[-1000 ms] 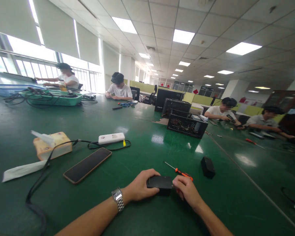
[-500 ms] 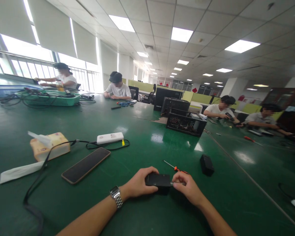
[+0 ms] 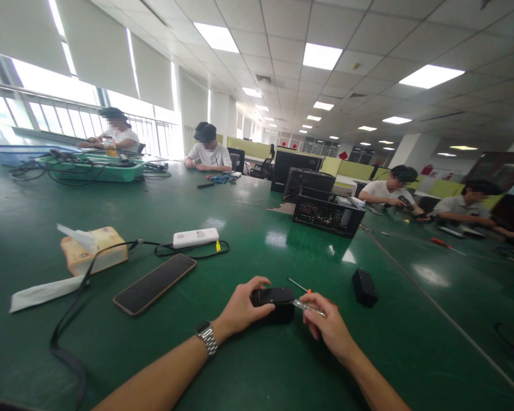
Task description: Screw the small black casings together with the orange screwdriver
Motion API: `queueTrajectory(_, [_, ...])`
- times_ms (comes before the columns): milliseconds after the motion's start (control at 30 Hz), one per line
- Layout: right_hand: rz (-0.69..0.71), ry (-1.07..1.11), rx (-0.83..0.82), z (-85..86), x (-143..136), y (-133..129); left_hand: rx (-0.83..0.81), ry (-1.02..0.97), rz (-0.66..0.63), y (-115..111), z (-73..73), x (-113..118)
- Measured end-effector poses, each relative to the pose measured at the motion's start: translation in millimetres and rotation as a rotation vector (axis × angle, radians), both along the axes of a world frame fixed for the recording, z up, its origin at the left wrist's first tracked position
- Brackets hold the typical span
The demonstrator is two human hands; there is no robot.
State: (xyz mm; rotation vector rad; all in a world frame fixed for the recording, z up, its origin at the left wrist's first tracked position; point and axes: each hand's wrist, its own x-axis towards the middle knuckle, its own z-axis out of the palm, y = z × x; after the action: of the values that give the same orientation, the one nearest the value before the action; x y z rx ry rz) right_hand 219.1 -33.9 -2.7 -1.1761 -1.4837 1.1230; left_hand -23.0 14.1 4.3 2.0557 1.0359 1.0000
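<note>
Black box sits low at the front of my view, close to the green bench, though I cannot tell whether its underside rests there; my left hand, with a metal-banded watch on the wrist, grips its left end, thumb on the near side and fingers over the far side. My right hand is closed on a slim metal tool, thumb and fingers pinching it, and I have its tip at the upper right edge of the box. Just beyond that hand lies an orange-handled screwdriver, its handle partly hidden from me, and farther right stands a second black block, apart from both hands. Over to the left I see a phone lying flat, a white gadget with a black cable beside it, and a tissue pack with a loose tissue in front. Farther back I make out an opened computer case, a green basket heaped with cords, and four seated co-workers in white tops
</note>
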Motion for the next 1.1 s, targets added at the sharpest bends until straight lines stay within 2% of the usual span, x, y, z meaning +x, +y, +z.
queueTrajectory(367, [-0.002, -0.123, 0.112, -1.9, -16, -11, 0.030, 0.044, 0.102, 0, -1.5, 1])
queueTrajectory(533, [-0.009, 0.174, -0.122, -5.3, -15, -3, 0.041, 0.082, 0.094, -1, 0.6, 1])
queueTrajectory(600, [-0.018, 0.260, -0.166, -3.8, -12, 0, 0.052, 0.101, 0.099, -1, 0.9, 1])
queueTrajectory(833, [-0.017, 0.319, -0.244, 10.5, 4, 0, 0.057, 0.123, 0.107, 1, 0.2, 1])
queueTrajectory(967, [0.041, 0.213, -0.234, 4.8, -3, -2, 0.061, 0.099, 0.113, 3, -1.8, 2])
queueTrajectory(1100, [-0.007, -0.054, -0.052, 0.0, -23, -15, 0.047, 0.072, 0.095, 3, -3.3, 2])
